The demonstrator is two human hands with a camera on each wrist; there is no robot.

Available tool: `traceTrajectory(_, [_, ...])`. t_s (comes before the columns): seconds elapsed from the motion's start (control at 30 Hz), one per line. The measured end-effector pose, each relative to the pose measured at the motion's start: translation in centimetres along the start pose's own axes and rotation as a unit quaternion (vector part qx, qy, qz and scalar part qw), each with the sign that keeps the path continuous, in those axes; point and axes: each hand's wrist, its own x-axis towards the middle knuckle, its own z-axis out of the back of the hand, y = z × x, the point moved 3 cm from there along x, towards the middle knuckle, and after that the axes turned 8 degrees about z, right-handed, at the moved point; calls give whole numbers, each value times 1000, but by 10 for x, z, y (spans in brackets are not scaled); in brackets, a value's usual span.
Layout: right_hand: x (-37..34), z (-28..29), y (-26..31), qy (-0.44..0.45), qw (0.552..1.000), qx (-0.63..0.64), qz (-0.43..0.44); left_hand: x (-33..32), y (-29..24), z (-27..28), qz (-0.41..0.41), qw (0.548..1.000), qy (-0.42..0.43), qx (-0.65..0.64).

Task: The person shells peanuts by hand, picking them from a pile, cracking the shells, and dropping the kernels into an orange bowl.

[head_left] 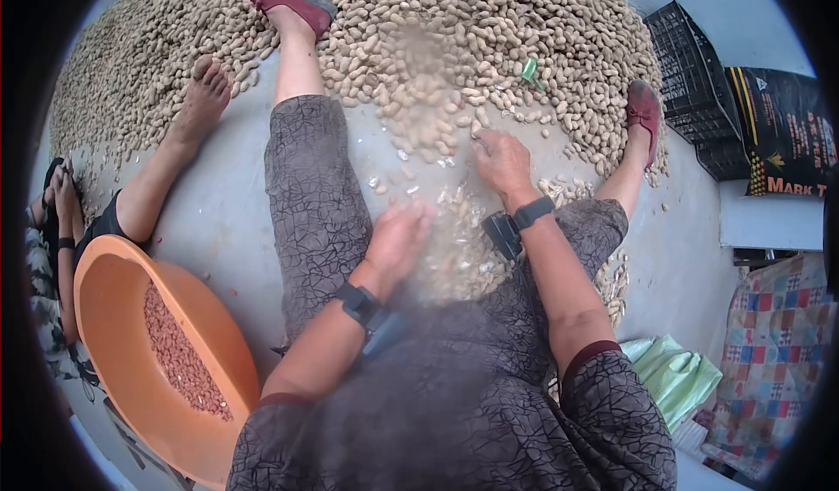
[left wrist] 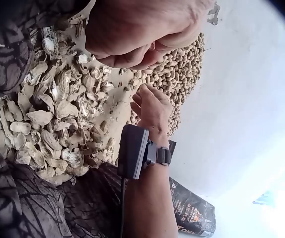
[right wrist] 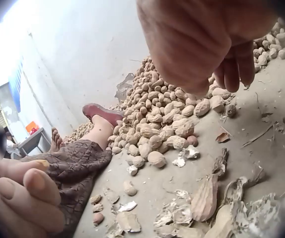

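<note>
My right hand [head_left: 502, 159] is at the near edge of a large heap of unshelled peanuts [head_left: 489, 27], its fingers bent down and slightly apart beside a loose peanut. In the right wrist view those fingers [right wrist: 237, 69] hang over the pile's edge. My left hand [head_left: 398, 237] hovers between the thighs, blurred, its fingers curled in; the right wrist view shows its thumb against the bent fingers [right wrist: 33, 188]. What lies inside its palm is hidden. Broken peanut shells [left wrist: 53, 114] are piled close to the lap, below the hands.
An orange tub [head_left: 114, 316] with reddish shelled peanuts [head_left: 183, 351] stands at the left, near another person's bare foot [head_left: 201, 97]. At the right are a black crate [head_left: 690, 71], a printed black bag [head_left: 778, 132], a green sack [head_left: 673, 373] and a checked cloth [head_left: 760, 360].
</note>
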Motion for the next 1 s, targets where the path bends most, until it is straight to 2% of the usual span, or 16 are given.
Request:
traceTrajectory(0.07, [11, -10, -6, -5, 999, -37, 33, 1, -1, 2, 2, 1000, -6, 1])
traceTrajectory(0.27, [29, -31, -13, -27, 992, -120, 25, 8, 0, 6, 1, 1000, 8, 13])
traceTrajectory(0.33, [26, -31, -16, -39, 993, -104, 28, 7, 0, 2, 4, 1000, 14, 14])
traceTrajectory(0.4, [21, -28, -14, -51, 994, -92, 31, 6, -1, -1, -20, 999, -20, -16])
traceTrajectory(0.47, [7, -24, -11, -53, 993, 100, -23, 4, -3, -1, -38, 999, 1, 2])
traceTrajectory(0.5, [0, -20, -6, -51, 993, 101, -25, 2, -6, -2, -57, 998, 22, 22])
traceTrajectory(0.57, [-15, -12, 8, 13, 942, 331, -45, 0, -9, -3, -68, 997, 16, 35])
traceTrajectory(0.6, [-22, -3, 14, 14, 942, 332, -47, 0, -11, -3, -82, 995, 13, 48])
traceTrajectory(0.67, [-35, 8, 30, 120, 910, 397, -21, 0, -11, 0, -88, 994, 12, 58])
traceTrajectory(0.7, [-42, 14, 35, 120, 909, 399, -24, 0, -11, 0, -90, 993, 15, 75])
traceTrajectory(0.77, [-54, 18, 46, 153, 869, 470, -42, 0, -11, -1, -93, 991, 18, 94])
traceTrajectory(0.8, [-58, 17, 47, 151, 868, 472, -43, -1, -10, -2, -81, 989, 32, 120])
traceTrajectory(0.87, [-66, 13, 48, 134, 882, 452, 11, -4, -8, -3, -68, 986, 46, 148])
traceTrajectory(0.93, [-71, 11, 45, 119, 885, 451, 13, -12, -9, -10, -68, 976, 95, 181])
traceTrajectory(1.0, [-77, 8, 42, 102, 888, 448, 16, -14, -8, -10, -69, 968, 103, 217])
